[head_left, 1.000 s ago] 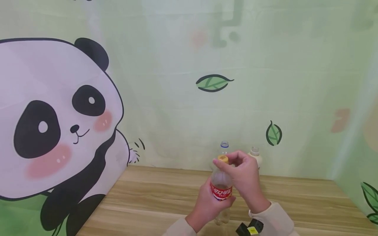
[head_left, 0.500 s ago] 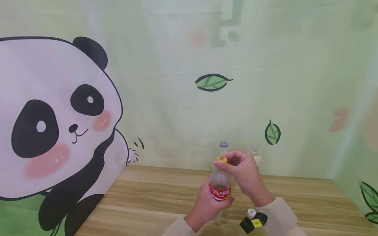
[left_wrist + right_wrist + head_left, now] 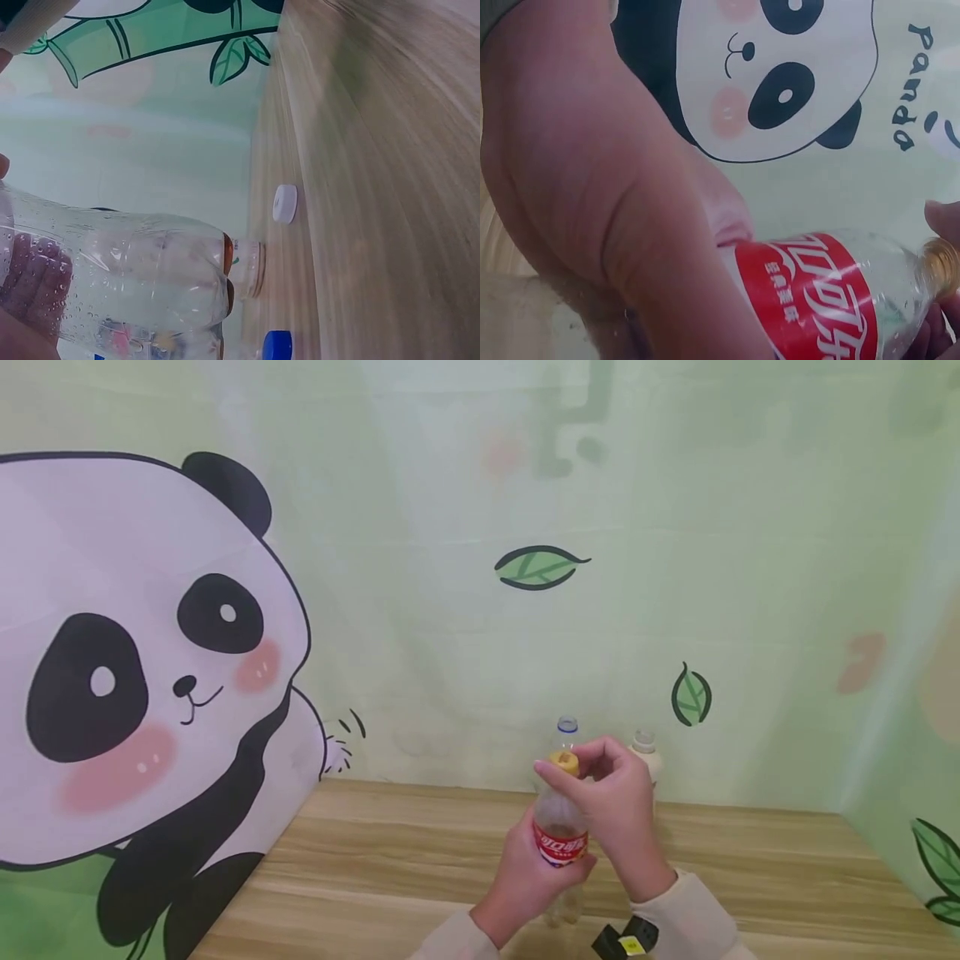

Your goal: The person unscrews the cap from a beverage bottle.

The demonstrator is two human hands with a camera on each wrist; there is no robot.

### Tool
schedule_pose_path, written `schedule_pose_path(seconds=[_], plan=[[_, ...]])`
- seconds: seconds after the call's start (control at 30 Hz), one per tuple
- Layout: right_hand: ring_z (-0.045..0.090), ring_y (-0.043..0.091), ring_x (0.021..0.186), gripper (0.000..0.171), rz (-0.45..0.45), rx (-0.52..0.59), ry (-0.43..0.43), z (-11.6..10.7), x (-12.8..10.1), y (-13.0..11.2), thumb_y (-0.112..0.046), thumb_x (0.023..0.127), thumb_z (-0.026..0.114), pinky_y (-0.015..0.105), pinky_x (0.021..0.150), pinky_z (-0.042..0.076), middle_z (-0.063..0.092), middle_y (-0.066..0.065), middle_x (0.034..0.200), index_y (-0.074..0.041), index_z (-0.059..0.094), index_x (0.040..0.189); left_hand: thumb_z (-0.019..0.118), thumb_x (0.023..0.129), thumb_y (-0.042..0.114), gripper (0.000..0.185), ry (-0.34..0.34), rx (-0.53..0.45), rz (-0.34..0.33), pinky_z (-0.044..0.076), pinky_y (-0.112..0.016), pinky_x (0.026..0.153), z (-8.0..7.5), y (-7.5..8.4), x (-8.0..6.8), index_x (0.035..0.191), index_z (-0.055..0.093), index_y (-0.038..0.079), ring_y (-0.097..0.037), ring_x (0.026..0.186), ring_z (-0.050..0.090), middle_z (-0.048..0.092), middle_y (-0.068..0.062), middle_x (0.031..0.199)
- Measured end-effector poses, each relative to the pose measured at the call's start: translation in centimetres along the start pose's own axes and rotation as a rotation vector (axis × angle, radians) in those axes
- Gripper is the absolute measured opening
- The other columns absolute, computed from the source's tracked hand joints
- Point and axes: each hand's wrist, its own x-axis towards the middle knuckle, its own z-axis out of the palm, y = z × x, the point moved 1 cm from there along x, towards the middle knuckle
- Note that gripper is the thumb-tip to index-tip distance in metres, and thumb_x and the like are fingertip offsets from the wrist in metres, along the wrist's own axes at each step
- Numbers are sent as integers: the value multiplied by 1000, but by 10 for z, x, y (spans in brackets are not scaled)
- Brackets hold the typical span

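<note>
My left hand (image 3: 528,864) grips a clear plastic cola bottle (image 3: 560,814) around its red label (image 3: 806,296). The bottle stands nearly upright above the table. At its mouth is a yellow cap (image 3: 565,763). My right hand (image 3: 622,802) has its thumb and bent fingers around that cap; the thumb (image 3: 943,221) lies on the near side, the other fingers on the far side. Through the clear lower part of the bottle (image 3: 150,270), several left fingers (image 3: 37,281) show in the left wrist view. Little or no liquid shows in it.
Behind the hands stand an uncapped clear bottle (image 3: 567,728) with a blue neck ring and an uncapped whitish bottle (image 3: 647,758). A white cap (image 3: 285,204) and a blue cap (image 3: 277,346) lie on the wooden table (image 3: 405,835). A black device (image 3: 626,939) sits at the right wrist.
The right hand has turned back and forth at the yellow cap, its thumb now reaching further left than half a second ago. The left hand keeps its grip on the bottle.
</note>
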Motion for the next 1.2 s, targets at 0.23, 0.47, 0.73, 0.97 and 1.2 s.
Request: schedule_pose_path(seconds=[0.23, 0.47, 0.73, 0.97, 1.2], plan=[[61, 16, 70, 39, -22, 8, 35, 3, -3, -3, -27, 71, 95, 22, 59, 53, 67, 4, 81, -4, 68, 87, 84, 81, 17, 60, -10, 11, -25, 57, -26, 91, -1, -1, -1, 132, 52, 25, -12, 104, 65, 66, 2, 120], [61, 14, 70, 37, 7, 71, -22, 0, 1, 1, -22, 71, 95, 21, 58, 52, 67, 1, 78, -2, 69, 87, 85, 80, 18, 59, -6, 17, -1, 57, -27, 90, -1, -2, -2, 130, 53, 23, -11, 101, 65, 67, 0, 117], [63, 15, 77, 35, 43, 75, -163, -7, 11, 4, -20, 74, 93, 23, 65, 54, 69, 0, 81, 0, 69, 91, 85, 80, 17, 59, -14, 25, -5, 57, -27, 90, -2, -1, -2, 130, 54, 22, -10, 101, 65, 66, 1, 116], [63, 17, 82, 32, 74, 98, -247, -11, 16, 7, -20, 79, 90, 26, 71, 55, 70, 1, 89, -1, 69, 96, 86, 80, 19, 59, -13, 19, -15, 57, -27, 90, -1, -1, -1, 130, 54, 23, -11, 102, 64, 66, 2, 116], [63, 17, 80, 38, 55, 54, -155, -7, 10, 7, -26, 76, 92, 24, 68, 55, 69, 3, 88, -5, 69, 97, 85, 79, 17, 57, 17, 23, -1, 58, -27, 87, 0, -4, -2, 128, 55, 21, -10, 97, 66, 67, 1, 112]])
